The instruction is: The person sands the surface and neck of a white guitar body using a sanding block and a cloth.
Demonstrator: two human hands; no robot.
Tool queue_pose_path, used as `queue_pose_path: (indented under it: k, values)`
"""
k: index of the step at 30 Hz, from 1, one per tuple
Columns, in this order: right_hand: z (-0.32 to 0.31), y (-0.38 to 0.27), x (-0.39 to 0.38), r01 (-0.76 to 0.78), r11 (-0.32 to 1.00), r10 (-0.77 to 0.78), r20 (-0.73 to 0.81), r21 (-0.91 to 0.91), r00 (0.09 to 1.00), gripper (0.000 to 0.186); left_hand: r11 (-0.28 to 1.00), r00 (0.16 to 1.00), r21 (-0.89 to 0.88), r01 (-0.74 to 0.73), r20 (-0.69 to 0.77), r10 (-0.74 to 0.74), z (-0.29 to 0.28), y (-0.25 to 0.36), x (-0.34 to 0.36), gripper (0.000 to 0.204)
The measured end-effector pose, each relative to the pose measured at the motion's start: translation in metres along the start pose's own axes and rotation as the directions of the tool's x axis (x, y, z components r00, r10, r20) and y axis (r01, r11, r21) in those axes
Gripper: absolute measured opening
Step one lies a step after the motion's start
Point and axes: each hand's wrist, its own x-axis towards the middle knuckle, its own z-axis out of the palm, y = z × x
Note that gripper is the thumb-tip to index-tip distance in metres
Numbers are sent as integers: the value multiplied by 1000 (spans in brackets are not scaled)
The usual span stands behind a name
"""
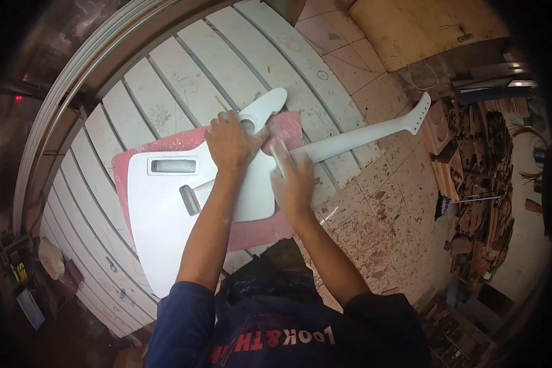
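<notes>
A white electric guitar body [156, 227] lies on a pink pad [257, 236] on the slatted table [184, 80], with rectangular cut-outs in its face and a long white neck [362, 133] reaching right. My left hand [230, 144] grips the body's upper horn [267, 104] beside a round recess, fingers curled over it. My right hand [293, 181] is closed on a small pale block [280, 156], held at the inner edge of the body near the neck joint; it is slightly blurred, and exactly what the block touches is hard to tell.
A curved metal rail [55, 104] runs along the upper left. Beyond the table are a tiled floor [380, 221] with scattered debris, a tan board [429, 30], heaped wood offcuts [478, 178] at the right and assorted items [34, 282] at the lower left.
</notes>
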Motion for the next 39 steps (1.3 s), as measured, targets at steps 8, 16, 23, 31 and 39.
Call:
queue_pose_path:
  k: [8, 16, 23, 31, 39]
  values:
    - [-19, -3, -8, 27, 1000, -27, 39, -7, 999, 67, 999, 999, 20, 31, 29, -32, 2, -2, -1, 80]
    - [-20, 5, -25, 75, 997, -75, -9, 7, 997, 70, 999, 997, 2, 36, 61, -36, -3, -2, 0, 82]
    - [-25, 10, -43, 37, 997, -43, 77, 75, 996, 65, 1000, 999, -5, 11, 33, -11, -2, -5, 0, 83]
    - [-22, 5, -27, 90, 996, -90, 16, 13, 996, 70, 1000, 997, -5, -28, -68, 28, 4, -6, -5, 75]
    - [-10, 0, -6, -3, 999, 1, 53, 44, 999, 71, 1000, 1000, -3, 11, 24, -11, 1, -3, -4, 81]
